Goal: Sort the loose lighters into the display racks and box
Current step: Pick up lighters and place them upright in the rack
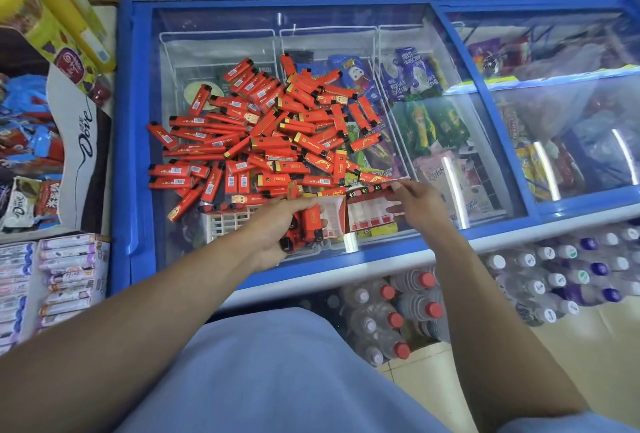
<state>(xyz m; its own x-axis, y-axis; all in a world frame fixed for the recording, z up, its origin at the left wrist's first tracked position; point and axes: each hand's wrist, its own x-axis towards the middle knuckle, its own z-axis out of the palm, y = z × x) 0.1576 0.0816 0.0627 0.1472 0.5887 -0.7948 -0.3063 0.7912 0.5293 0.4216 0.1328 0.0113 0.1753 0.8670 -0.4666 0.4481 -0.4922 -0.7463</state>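
The sorting has hardly begun: the left hand (277,224) grips a few lighters (306,230), the right hand (412,200) pinches the nearly empty rack (367,212), and the big loose pile (273,134) lies just beyond both.

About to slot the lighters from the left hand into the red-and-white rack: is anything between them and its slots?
Nothing visible blocks them. The left hand grips a few lighters right beside the rack, whose white slots show open. The right hand holds the rack's far edge, clear of the slots.
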